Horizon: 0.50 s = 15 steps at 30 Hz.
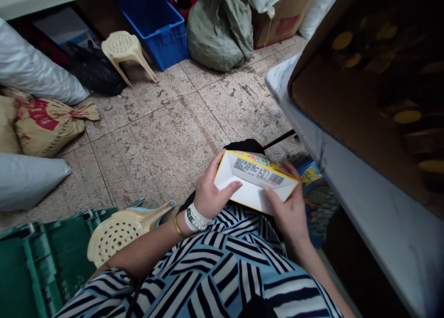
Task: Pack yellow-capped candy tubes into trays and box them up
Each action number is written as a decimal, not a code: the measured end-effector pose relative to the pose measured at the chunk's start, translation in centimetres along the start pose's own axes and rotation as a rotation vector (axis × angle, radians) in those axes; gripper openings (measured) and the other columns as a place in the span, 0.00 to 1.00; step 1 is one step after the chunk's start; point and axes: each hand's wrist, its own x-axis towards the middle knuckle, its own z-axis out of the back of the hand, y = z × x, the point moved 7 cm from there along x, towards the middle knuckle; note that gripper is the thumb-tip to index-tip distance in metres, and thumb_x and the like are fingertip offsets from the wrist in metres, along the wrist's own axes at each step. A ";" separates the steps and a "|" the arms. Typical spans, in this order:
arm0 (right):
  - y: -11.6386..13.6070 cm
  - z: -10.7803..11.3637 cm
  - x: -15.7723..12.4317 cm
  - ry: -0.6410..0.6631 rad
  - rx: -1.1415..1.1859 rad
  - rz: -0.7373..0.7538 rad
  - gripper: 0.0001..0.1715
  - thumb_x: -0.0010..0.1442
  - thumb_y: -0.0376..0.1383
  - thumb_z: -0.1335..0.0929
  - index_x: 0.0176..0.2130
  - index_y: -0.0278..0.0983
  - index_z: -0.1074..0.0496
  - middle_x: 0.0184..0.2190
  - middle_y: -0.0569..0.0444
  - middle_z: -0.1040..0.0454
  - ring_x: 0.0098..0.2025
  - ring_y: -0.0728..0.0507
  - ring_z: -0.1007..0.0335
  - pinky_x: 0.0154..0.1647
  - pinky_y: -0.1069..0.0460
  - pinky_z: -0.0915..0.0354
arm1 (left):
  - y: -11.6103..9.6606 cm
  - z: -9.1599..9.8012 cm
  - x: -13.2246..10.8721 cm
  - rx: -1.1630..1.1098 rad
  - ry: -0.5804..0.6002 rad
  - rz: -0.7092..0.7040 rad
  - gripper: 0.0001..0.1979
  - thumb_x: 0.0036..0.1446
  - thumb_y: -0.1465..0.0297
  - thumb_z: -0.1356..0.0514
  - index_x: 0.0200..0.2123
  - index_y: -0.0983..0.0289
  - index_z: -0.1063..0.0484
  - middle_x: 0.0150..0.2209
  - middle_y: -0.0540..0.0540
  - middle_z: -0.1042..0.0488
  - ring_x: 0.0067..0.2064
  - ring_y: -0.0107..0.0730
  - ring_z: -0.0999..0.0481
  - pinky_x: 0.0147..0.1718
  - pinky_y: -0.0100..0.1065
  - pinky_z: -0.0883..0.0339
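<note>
Between my two hands is a small yellow-edged box [258,167], held above my lap. Its white inside faces up at me, with printed text and a barcode on the far inner wall. My left hand [215,188] grips the left end, the thumb lying inside over the white surface. The right end is in my right hand [287,202], whose thumb also reaches over the near edge. The fingers of both hands are partly hidden behind the box.
To the right, a marbled table [354,216] carries a large dark cardboard box [322,109]. Cream plastic stools [118,234] stand beside a green crate [52,262] and near a blue bin [166,40]. Sacks [52,123] lie at left; a grey-green bundle [220,31] sits farther back.
</note>
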 end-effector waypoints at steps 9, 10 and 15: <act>-1.4 -0.6 0.3 0.285 0.457 -0.531 0.40 0.65 0.58 0.46 0.60 0.34 0.34 0.50 0.39 0.22 0.56 0.31 0.27 0.51 0.31 0.29 | -3.6 0.9 -0.8 0.129 0.014 -0.642 0.52 0.47 0.62 0.27 0.70 0.54 0.51 0.66 0.60 0.35 0.65 0.51 0.33 0.64 0.51 0.38; -2.0 -1.0 -0.3 0.363 0.477 -0.585 0.39 0.65 0.57 0.45 0.58 0.33 0.33 0.48 0.39 0.21 0.54 0.31 0.26 0.51 0.31 0.29 | -3.1 1.1 -0.8 0.142 0.027 -0.664 0.51 0.48 0.61 0.28 0.70 0.54 0.51 0.65 0.61 0.34 0.64 0.52 0.33 0.64 0.52 0.38; -2.0 -1.3 -1.8 0.319 0.464 -0.282 0.41 0.60 0.52 0.37 0.65 0.36 0.43 0.54 0.39 0.25 0.53 0.31 0.25 0.50 0.33 0.27 | 0.2 2.4 0.3 0.042 0.006 -0.520 0.52 0.49 0.52 0.31 0.71 0.51 0.55 0.72 0.60 0.49 0.72 0.56 0.50 0.68 0.59 0.53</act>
